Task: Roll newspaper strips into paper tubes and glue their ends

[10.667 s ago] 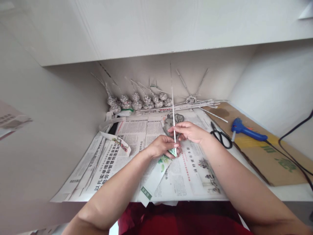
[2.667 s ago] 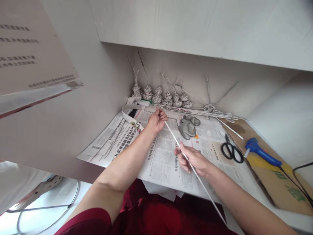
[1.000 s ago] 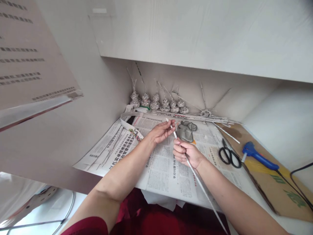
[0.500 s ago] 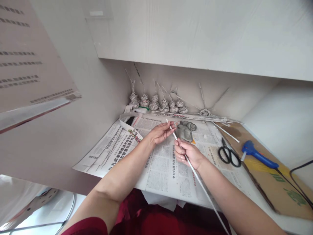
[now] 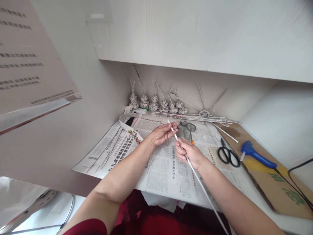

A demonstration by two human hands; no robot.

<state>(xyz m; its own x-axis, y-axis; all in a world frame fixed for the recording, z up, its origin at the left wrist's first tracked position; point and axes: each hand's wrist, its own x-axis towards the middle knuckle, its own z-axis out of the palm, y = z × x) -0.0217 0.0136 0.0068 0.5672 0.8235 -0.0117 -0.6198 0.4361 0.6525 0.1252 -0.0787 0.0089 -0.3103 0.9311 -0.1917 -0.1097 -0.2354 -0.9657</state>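
A long thin rolled-paper stick (image 5: 201, 186) slants from between my hands down past the front edge of the table. My left hand (image 5: 163, 133) pinches it near its upper tip with the fingertips. Lower down, my right hand (image 5: 188, 150) has its fingers wrapped round the same stick. Just behind my hands lies a grey cloth-like bundle (image 5: 185, 131), perhaps a glove, on the newspaper sheets (image 5: 162, 173). Black-handled scissors (image 5: 228, 156) rest to the right of my right hand.
Several woven paper gourds (image 5: 154, 102) stand along the back wall. Beside them are a woven piece with spokes (image 5: 204, 113) and a pile of paper sticks (image 5: 190, 118). A blue glue gun (image 5: 259, 155) with a cord lies on cardboard (image 5: 281, 192) at right. A shelf panel (image 5: 195, 36) overhangs the back.
Both hands keep their hold on the paper stick. Its tip and my left fingers have shifted very slightly to the right; the camera view has moved a little.
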